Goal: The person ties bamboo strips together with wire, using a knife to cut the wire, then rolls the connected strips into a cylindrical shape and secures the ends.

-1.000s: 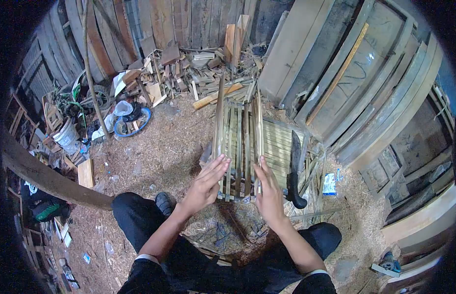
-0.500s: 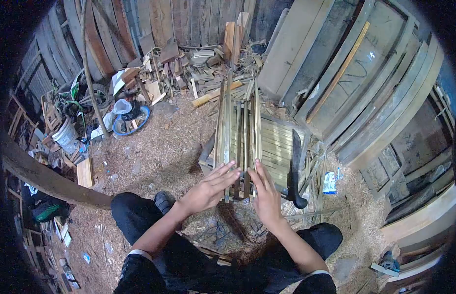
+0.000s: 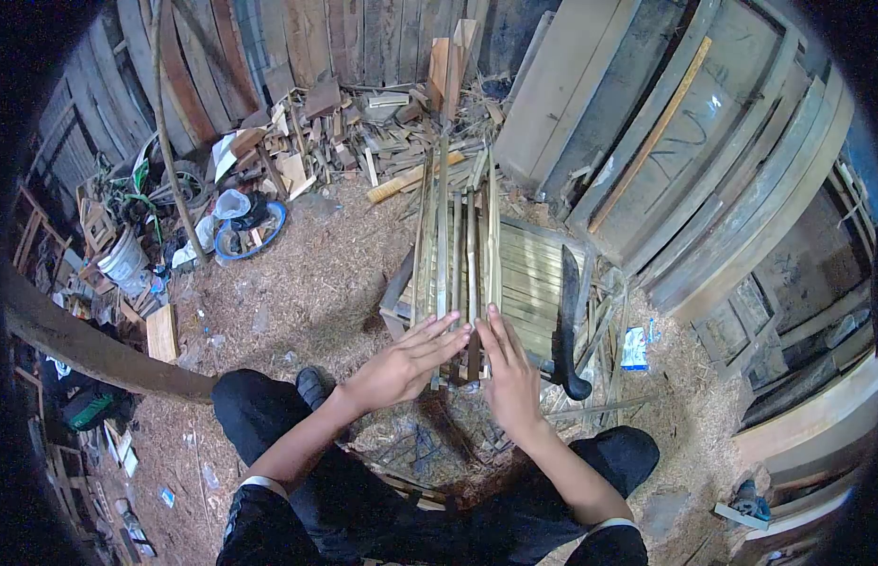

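Left hand (image 3: 396, 373) and right hand (image 3: 511, 385) open, unclamped, fingers over near ends of wooden strips (image 3: 471, 259). Strips across table's (image 3: 533, 274) left side, past far edge. Knife (image 3: 567, 325) along right edge.

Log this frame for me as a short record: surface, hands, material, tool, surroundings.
surface: low slatted stand
material: long thin strips, bunched lengthwise
left hand: left hand open, fingers extended over the strips
right hand: right hand open, fingertips near the left's
tool: large knife at the stand's right edge, in neither grip
surroundings: wood scraps, blue-rimmed basin
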### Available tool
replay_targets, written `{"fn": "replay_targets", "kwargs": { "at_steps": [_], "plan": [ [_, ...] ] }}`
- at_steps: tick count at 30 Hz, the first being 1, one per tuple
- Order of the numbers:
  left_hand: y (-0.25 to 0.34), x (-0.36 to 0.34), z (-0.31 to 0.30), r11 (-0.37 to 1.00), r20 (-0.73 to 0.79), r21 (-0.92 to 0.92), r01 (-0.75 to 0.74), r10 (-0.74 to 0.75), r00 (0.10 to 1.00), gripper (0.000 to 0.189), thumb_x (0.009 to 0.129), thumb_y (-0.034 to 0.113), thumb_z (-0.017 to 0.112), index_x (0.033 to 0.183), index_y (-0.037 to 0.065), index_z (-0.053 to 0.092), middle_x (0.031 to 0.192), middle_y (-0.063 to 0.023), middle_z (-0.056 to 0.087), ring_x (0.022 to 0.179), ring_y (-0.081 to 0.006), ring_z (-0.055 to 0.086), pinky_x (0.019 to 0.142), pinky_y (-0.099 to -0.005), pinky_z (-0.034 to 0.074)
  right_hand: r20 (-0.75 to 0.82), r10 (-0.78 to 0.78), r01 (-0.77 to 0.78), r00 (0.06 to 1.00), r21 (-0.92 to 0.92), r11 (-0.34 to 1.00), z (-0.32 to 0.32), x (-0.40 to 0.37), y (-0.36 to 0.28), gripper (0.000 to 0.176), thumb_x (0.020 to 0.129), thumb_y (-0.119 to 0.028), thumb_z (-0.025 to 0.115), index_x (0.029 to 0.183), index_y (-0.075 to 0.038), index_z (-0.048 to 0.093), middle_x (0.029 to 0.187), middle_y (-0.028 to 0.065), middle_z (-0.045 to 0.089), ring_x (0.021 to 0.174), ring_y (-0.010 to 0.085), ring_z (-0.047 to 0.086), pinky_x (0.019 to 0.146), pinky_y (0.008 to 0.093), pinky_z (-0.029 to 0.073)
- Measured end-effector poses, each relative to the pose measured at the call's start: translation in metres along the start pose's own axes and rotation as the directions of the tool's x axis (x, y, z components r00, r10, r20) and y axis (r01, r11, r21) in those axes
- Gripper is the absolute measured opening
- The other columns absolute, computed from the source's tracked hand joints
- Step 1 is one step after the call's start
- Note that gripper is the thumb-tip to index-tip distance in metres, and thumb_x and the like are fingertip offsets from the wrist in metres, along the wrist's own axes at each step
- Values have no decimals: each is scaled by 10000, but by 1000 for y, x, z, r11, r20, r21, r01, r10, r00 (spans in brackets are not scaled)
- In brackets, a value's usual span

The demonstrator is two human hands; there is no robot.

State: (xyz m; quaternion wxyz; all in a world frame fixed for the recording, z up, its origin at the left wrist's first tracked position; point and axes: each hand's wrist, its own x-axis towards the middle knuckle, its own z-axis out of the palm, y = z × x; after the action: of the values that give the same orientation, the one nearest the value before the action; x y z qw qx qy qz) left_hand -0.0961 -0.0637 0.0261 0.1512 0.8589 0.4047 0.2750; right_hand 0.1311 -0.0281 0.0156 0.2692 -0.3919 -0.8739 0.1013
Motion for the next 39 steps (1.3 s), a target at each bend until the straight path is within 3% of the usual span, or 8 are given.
{"fn": "replay_targets", "kwargs": {
  "at_steps": [19, 28, 39],
  "plan": [
    [11, 3, 6, 999, 32, 33, -19, 18, 999, 818, 784, -60, 613, 1553, 64, 364, 1635, -98, 322, 1519, -259, 284, 1263, -514, 190, 5, -31, 32, 999, -159, 987, 19, -4, 3, 764, 801, 64, 566, 1535, -35, 375, 1647, 81, 301, 1422, 347, 437, 901, 405, 566],
    [8, 2, 9, 999, 36, 11, -47, 47, 998, 854, 761, -60, 592, 1566, 72, 340, 1645, -97, 297, 1530, -240, 255, 1268, -509, 163, 10, -47, 48, 999, -163, 985, 22, -7, 6, 754, 845, 12, 541, 1565, -24, 319, 1646, 89, 299, 1446, 334, 403, 951, 422, 538],
    [5, 1, 13, 999, 12, -25, -27, 28, 1000, 811, 794, -62, 582, 1560, 82, 359, 1639, -95, 311, 1527, -231, 262, 1266, -508, 166, 15, -43, 45, 999, -148, 988, 19, -5, 4, 746, 821, 40, 555, 1539, -13, 360, 1635, 106, 318, 1429, 344, 424, 950, 436, 532]
  ]
}}
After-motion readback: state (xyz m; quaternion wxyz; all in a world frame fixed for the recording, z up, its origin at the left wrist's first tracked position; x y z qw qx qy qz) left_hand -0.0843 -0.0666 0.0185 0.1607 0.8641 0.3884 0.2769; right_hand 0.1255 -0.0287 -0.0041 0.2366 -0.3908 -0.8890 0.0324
